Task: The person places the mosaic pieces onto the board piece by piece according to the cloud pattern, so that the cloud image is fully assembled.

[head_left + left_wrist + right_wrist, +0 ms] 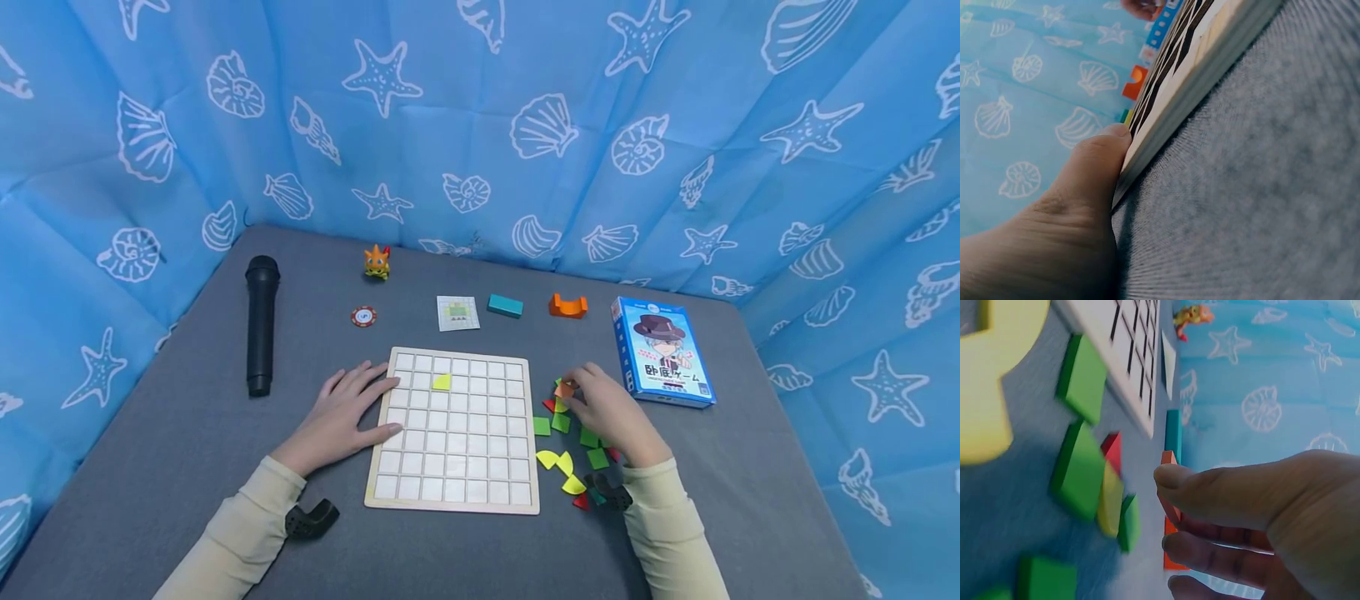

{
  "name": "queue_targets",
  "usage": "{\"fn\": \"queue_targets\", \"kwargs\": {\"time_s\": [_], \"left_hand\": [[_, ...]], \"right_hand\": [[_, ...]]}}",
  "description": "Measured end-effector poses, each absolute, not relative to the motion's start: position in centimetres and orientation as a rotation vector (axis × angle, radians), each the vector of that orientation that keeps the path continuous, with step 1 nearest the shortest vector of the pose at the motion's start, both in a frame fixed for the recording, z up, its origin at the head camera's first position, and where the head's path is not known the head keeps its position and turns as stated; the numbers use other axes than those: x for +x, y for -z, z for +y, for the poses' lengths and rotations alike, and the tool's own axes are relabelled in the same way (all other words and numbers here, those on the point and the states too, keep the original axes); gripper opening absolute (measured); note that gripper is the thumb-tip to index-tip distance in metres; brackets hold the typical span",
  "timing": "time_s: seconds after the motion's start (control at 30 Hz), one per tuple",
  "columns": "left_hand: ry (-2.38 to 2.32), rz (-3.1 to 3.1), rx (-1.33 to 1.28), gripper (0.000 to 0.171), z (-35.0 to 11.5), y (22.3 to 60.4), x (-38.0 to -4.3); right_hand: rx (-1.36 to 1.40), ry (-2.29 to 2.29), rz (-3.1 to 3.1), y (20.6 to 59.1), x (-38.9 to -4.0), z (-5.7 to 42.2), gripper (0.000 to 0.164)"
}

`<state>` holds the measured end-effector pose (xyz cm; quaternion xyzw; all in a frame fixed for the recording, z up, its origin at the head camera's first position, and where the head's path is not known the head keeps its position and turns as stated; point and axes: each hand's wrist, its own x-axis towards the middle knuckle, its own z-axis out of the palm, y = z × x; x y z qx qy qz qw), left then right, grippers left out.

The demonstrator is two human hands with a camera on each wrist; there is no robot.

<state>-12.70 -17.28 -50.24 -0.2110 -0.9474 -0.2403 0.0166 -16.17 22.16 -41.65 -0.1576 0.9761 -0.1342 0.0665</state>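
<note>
A wooden board (pixel 452 505) with a grid of white squares lies flat on the grey cloth. One yellow quarter-round tile (pixel 442 382) sits in its upper part. My left hand (pixel 345 417) rests on the board's left edge with fingers spread; its thumb (pixel 1100 156) lies along the rim in the left wrist view. To the right of the board, my right hand (pixel 611 412) pinches an orange tile (pixel 1168 457) between thumb and fingers, held above the loose tiles. Under and around that hand lie several green square tiles (pixel 542 427), yellow quarter-round tiles (pixel 547 459) and red triangular tiles (pixel 581 502).
Behind the board are a pattern card (pixel 458 313), a teal block (pixel 506 306), an orange notched block (pixel 567 306), a poker chip (pixel 363 317) and a small figurine (pixel 377 262). A black microphone (pixel 261 325) lies left, a blue game box (pixel 664 350) right. A blue curtain (pixel 450 125) hangs behind.
</note>
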Motion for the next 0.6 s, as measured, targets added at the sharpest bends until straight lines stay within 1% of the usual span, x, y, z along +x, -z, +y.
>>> {"fn": "queue_targets", "kwargs": {"time_s": [0.13, 0.27, 0.6], "left_hand": [[0.716, -2.941, -0.635, 0.083, -17.4, 50.5, -12.8], [0.694, -2.952, -0.625, 0.086, -17.4, 50.8, -12.8], [0.694, -2.951, -0.606, 0.081, -17.3, 50.6, -12.8]], "right_hand": [[-0.540, 0.385, 2.933, 41.2, -16.6, 20.8, 0.023], [-0.579, 0.359, 2.935, 41.0, -16.8, 19.2, 0.022], [-0.805, 0.379, 2.891, 41.9, -17.2, 15.4, 0.024]]}}
